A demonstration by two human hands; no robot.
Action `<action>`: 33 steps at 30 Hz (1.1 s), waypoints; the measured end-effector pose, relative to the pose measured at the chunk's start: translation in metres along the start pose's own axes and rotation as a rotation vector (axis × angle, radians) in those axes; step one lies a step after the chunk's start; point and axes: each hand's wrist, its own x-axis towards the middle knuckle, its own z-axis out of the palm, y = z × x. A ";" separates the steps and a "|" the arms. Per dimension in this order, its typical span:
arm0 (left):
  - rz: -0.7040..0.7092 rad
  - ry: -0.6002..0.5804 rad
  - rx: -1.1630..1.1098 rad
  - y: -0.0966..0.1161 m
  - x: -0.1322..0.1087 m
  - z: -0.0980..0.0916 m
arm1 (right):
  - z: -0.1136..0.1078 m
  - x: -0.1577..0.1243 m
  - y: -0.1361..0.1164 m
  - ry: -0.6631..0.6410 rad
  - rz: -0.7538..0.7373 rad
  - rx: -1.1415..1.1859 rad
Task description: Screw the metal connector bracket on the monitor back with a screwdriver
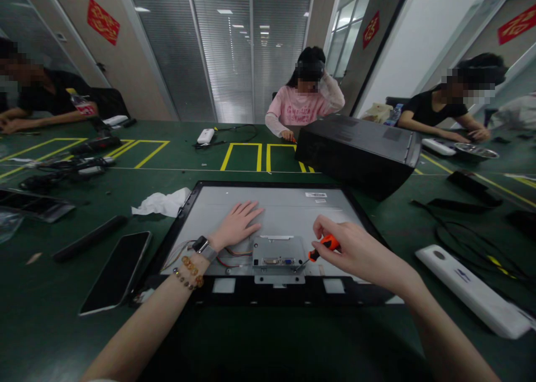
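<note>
An opened monitor panel (288,209) with a black frame lies on the green table in front of me, its grey metal back facing up. My left hand (238,223) rests flat on that back, fingers spread. In my right hand (349,248) is a screwdriver (329,243) with an orange and black handle. Its tip slants down to the right side of the metal connector bracket (278,253), near the blue video port; I cannot tell whether it sits in a screw. Thin cables (234,253) run from the bracket toward my left wrist.
A phone (117,270), a dark bar (90,238) and crumpled tissue (162,202) lie left. A large black casing (355,150) stands behind the panel. Right are a white device (471,287) and black cables (460,242). Several people sit around; one opposite, in pink (304,105), touches their head.
</note>
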 end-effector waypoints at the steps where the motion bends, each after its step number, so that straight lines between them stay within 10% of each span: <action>1: 0.000 -0.002 -0.003 0.000 0.000 0.000 | 0.000 0.000 0.000 0.007 -0.008 0.003; 33: 0.010 0.020 -0.015 -0.002 0.000 0.003 | -0.005 0.000 -0.003 -0.010 0.027 0.011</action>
